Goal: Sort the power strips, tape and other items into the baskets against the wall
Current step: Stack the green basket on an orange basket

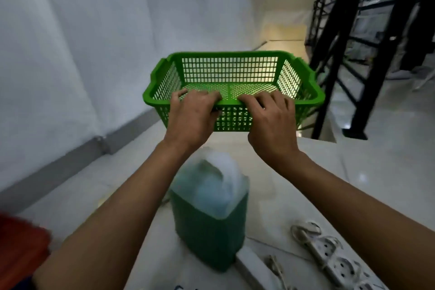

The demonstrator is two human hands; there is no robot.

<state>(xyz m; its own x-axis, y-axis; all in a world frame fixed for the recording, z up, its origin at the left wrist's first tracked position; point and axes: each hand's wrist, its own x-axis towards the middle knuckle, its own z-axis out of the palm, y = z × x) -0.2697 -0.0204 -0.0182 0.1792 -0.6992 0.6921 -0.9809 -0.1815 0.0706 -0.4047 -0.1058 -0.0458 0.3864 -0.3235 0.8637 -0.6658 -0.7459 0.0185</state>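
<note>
Basket placement looks like the step in hand: both hands hold a green mesh basket by its near rim and carry it clear of the floor, with nothing inside it. The left hand curls its fingers over the rim left of the middle. The right hand does the same just beside it, with its fingers hooked into the basket.

Since the baskets belong against the wall, the next move probably calls for lowering this one to the floor at the foot of the white wall, which rises left of the grip and beyond it. After that, sorting can begin.

Below the grip, nearer the person, a translucent jug of green liquid stands on the pale, glossy floor, blurred. Low and to the right of the hands lies a white power strip with its cord coiled at the far end. A second white strip is partly visible just beside the jug's base. No tape shows.

Far below and left of the grip, a red shape cuts into the corner; what it is cannot be told. Right of the basket and beyond it stands a black metal railing, and a grey skirting runs along the wall's foot.
</note>
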